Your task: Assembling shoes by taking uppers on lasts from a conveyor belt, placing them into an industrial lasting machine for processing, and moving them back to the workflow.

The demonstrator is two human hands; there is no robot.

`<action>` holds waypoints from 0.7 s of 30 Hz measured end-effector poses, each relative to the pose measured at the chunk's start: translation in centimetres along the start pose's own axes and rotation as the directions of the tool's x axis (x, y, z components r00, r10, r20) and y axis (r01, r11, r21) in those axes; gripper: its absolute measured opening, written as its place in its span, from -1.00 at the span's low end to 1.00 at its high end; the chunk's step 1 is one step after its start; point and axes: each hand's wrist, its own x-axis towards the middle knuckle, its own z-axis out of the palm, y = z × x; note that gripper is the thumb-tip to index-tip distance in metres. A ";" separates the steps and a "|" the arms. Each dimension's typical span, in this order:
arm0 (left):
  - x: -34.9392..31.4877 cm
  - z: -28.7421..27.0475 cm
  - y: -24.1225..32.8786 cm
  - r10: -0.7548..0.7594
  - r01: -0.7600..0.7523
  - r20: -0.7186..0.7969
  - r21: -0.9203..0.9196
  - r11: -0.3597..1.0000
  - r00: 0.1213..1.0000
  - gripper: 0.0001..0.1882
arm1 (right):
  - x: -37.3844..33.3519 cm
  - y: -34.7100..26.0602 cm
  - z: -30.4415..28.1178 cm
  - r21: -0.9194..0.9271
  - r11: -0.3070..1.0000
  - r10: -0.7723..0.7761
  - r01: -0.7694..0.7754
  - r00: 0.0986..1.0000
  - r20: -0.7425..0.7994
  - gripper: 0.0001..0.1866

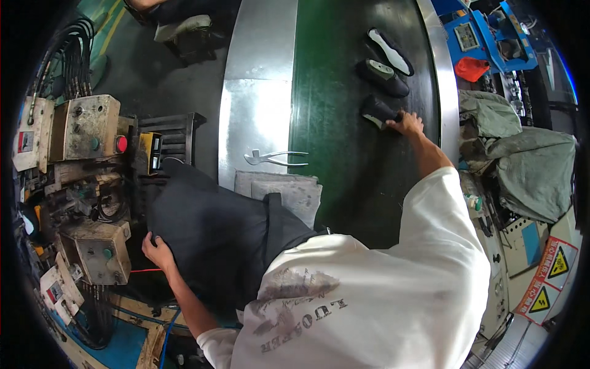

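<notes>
My right hand [409, 125] reaches far out over the green belt, its fingers closed round one end of a dark shoe [379, 111] with a pale sole edge. Just beyond it lie another dark shoe [382, 76] with a grey patch and a dark shoe with a white sole [391, 51]. Low at the left, my left hand [158, 251] rests against the dark apron [203, 227] over my leg, fingers loosely apart and holding nothing. A pair of metal pincers [276, 158] lies across the metal table edge and the belt, away from both hands.
Grey folded cloths [286, 189] lie at the near end of the metal table strip [255, 111]. Grimy control boxes [92, 129] with buttons and hoses stand at left, beside a dark slatted seat [178, 138]. Cloth-draped machinery [531, 169] and a blue machine [491, 37] line the right.
</notes>
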 end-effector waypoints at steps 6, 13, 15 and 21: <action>-0.8 2.6 12.4 0.192 -0.211 -0.091 -0.336 0.918 0.977 -0.65 | -3.1 12.8 12.6 0.593 0.738 -0.312 0.323 0.942 -0.125 0.08; -4.7 0.4 26.1 0.369 -0.231 0.028 -0.737 0.635 0.929 -0.67 | -12.4 -2.4 10.4 0.884 0.465 -0.049 0.050 0.998 -0.031 -0.09; -5.0 2.2 28.4 0.359 -0.046 0.151 -0.874 0.484 0.921 -0.66 | -16.3 -8.3 6.9 0.926 0.335 -0.348 0.174 0.936 -0.050 -0.13; -0.4 -0.8 31.9 0.068 0.502 0.497 -0.855 -0.133 0.865 -0.46 | -33.3 -27.5 -5.0 0.658 0.323 -0.848 0.680 0.517 -0.118 0.24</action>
